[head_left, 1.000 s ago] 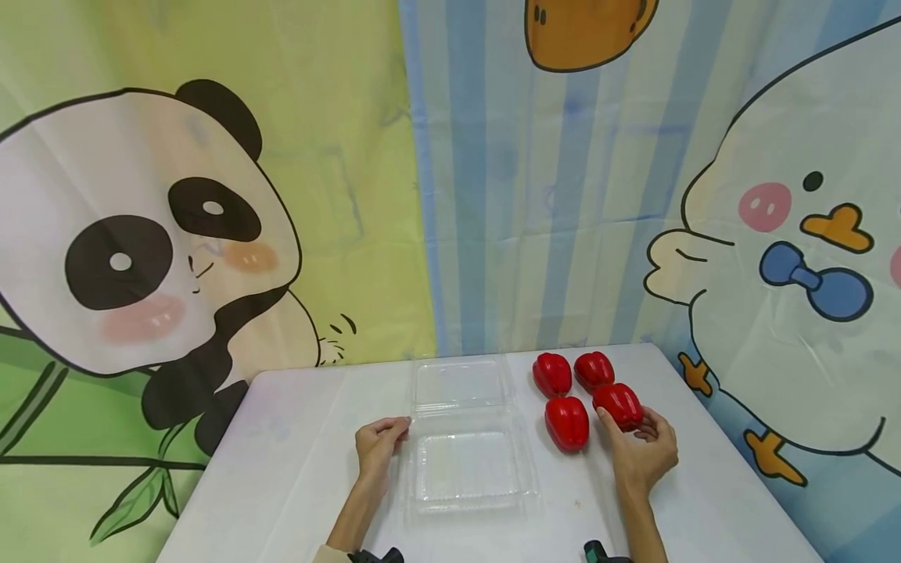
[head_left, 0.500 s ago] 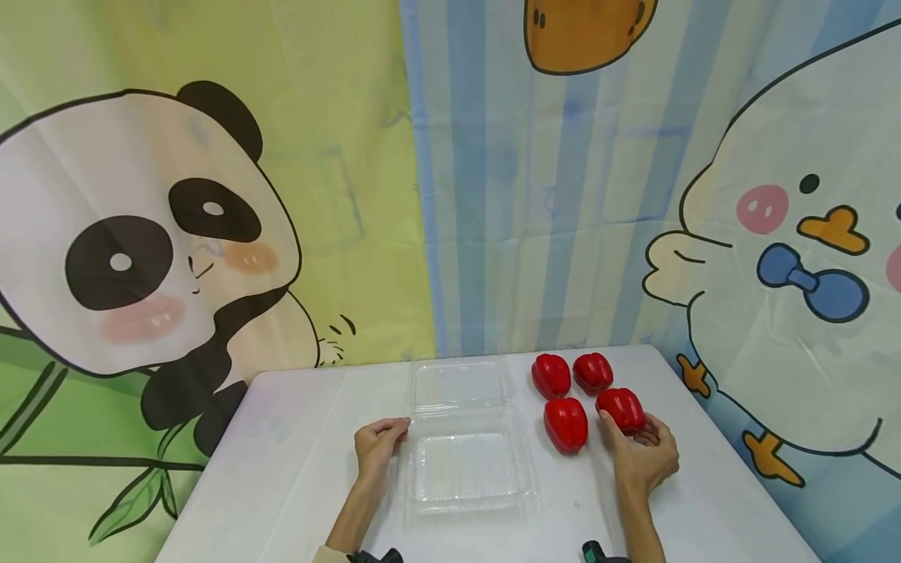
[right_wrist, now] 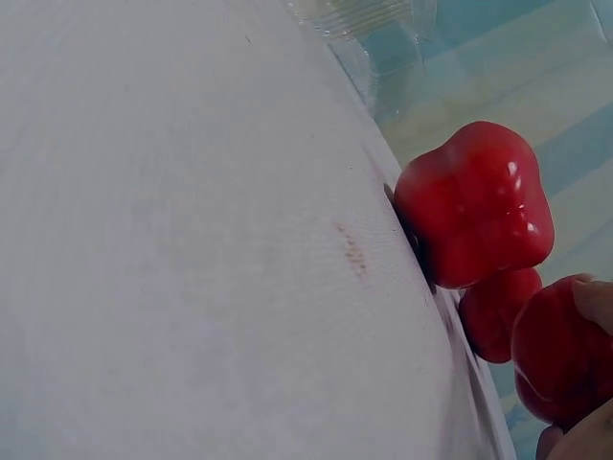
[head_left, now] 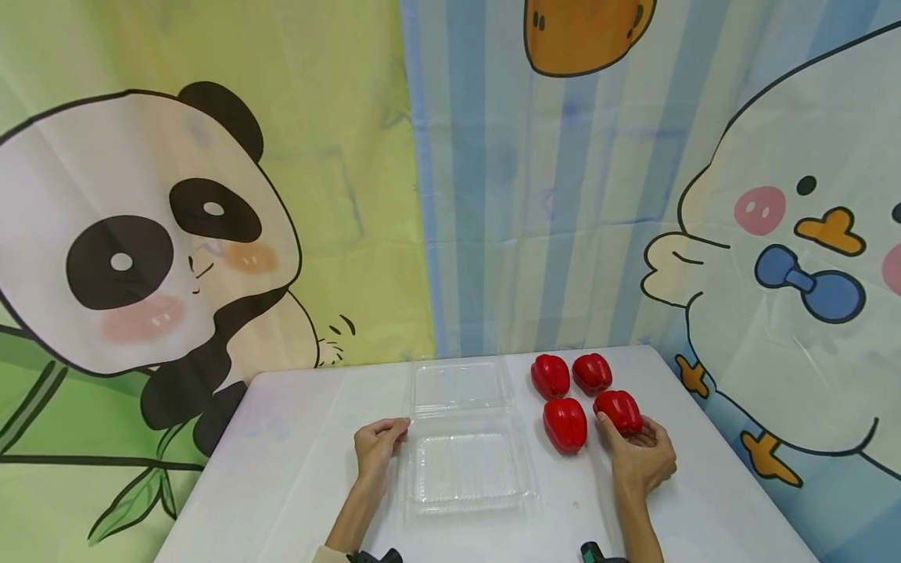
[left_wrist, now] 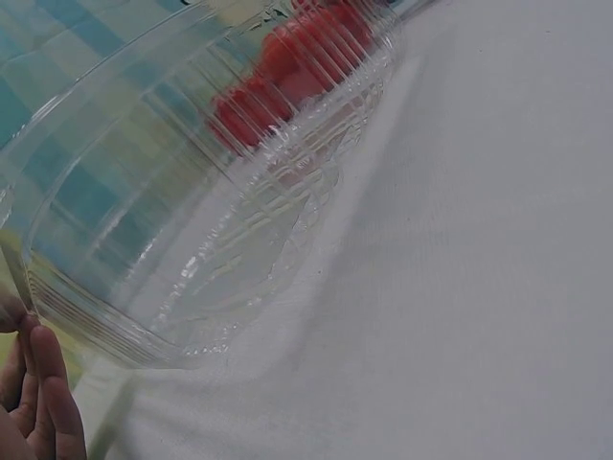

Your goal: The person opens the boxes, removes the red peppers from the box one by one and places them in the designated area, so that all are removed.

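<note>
A clear plastic clamshell container (head_left: pixel 468 502) lies opened out on the white table, its lid half at the back. My left hand (head_left: pixel 376 452) pinches the container's left edge near the fold; in the left wrist view, thumb and fingers (left_wrist: pixel 56 393) meet at the corner of its clear wall (left_wrist: pixel 124 220). To the right, my right hand (head_left: pixel 642 461) holds a red bell pepper (head_left: pixel 617 410), thumb on its left side and the other fingers partly hidden on the right. The right wrist view shows this pepper (right_wrist: pixel 556 359) beside the thumb. Whether it touches the table I cannot tell.
Three more red bell peppers stand close by: one at near left (head_left: pixel 565 426), one at back left (head_left: pixel 550 376), one at back right (head_left: pixel 592 374). Behind the white table (head_left: pixel 296 469) hangs a cartoon-print curtain (head_left: pixel 486 195). A small brownish mark (right_wrist: pixel 351 251) shows on the tabletop.
The held pepper has shifted very slightly toward me with my right hand. My left hand, the container and the other peppers keep their places.
</note>
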Motion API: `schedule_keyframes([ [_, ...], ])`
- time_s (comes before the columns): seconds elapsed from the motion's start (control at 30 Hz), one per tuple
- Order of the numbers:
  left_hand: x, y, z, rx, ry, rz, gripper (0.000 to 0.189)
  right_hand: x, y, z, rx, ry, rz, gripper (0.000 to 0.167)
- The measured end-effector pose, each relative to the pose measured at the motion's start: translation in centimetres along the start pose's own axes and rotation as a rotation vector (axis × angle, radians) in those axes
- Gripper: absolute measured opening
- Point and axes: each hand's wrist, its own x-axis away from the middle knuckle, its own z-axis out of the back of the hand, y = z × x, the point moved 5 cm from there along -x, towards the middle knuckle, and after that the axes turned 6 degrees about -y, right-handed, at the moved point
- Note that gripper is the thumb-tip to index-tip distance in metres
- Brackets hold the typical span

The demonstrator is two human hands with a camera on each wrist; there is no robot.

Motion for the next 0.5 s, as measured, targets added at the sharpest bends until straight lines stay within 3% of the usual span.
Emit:
schedule_keyframes([
  [0.5,0.06,0.14,0.01,0.003,-0.006,0.007,0.023,0.06,0.3,-0.16,-0.017,-0.027,0.002,0.081],
])
